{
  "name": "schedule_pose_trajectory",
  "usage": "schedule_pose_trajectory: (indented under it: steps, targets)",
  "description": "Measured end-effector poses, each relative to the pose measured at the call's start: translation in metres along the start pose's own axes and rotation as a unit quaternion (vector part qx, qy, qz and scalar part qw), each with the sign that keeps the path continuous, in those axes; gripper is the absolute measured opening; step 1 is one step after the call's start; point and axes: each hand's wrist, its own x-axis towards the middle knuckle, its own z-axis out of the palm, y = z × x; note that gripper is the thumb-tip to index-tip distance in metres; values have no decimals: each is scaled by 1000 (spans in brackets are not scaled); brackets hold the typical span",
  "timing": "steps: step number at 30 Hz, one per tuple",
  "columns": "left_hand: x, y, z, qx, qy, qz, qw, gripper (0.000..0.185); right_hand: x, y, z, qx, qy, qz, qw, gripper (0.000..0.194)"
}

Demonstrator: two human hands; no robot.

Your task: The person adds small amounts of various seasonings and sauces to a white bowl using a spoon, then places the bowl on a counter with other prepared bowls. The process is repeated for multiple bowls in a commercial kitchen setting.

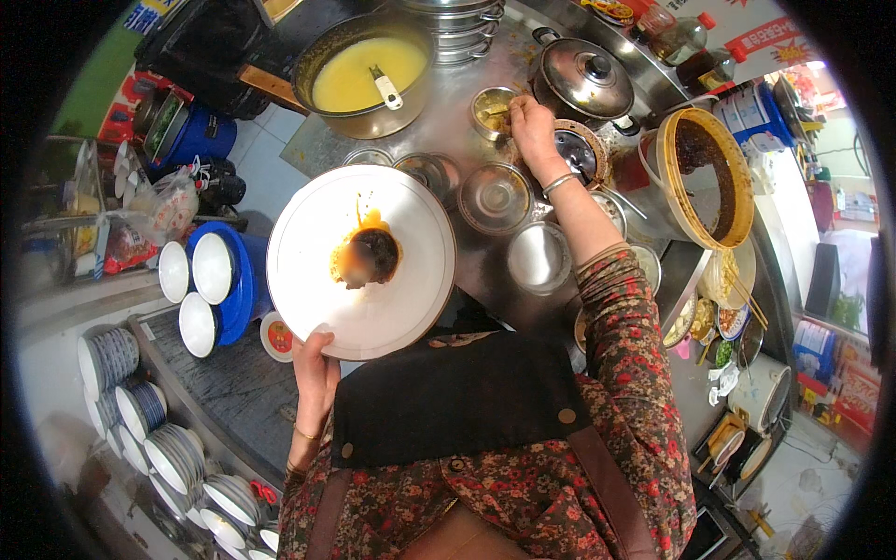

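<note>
My left hand (pixel 316 367) grips the near rim of a large, wide-rimmed white bowl (pixel 297 234), thumb on top. Dark brown sauce (pixel 381 253) pools in the bowl's centre, with orange-brown streaks up its far side. My right hand (pixel 533 129) reaches across the counter to a small metal bowl (pixel 477 120) of yellowish seasoning. Its fingers are pinched on what looks like a small spoon (pixel 498 110), whose tip is in that bowl. Just below this hand stands a pot of dark liquid (pixel 579 150).
A large pot of yellow broth (pixel 371 70) stands at the back left, near a lidded pot (pixel 591 73). Several metal bowls (pixel 495 197) cover the mid-counter. A yellow-rimmed bucket (pixel 672 175) is at right. Bowls (pixel 212 259) rest on a blue bucket (pixel 245 280) at left.
</note>
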Motion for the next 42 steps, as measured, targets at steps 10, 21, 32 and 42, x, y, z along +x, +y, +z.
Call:
schedule_pose_trajectory:
  steps: [10, 21, 32, 42]
  targets:
    - [0, 3, 8, 24, 4, -4, 1000, 55, -9, -17, -20, 329, 34, 162, 930, 12]
    - [6, 3, 9, 27, -20, -2, 999, 49, -17, 10, -23, 331, 28, 137, 933, 12]
    - [6, 4, 11, 20, -9, -5, 1000, 52, -16, -11, -3, 266, 27, 142, 953, 15]
    - [6, 7, 14, 28, -11, -9, 1000, 53, -16, -5, 6, 270, 55, 146, 950, 15]
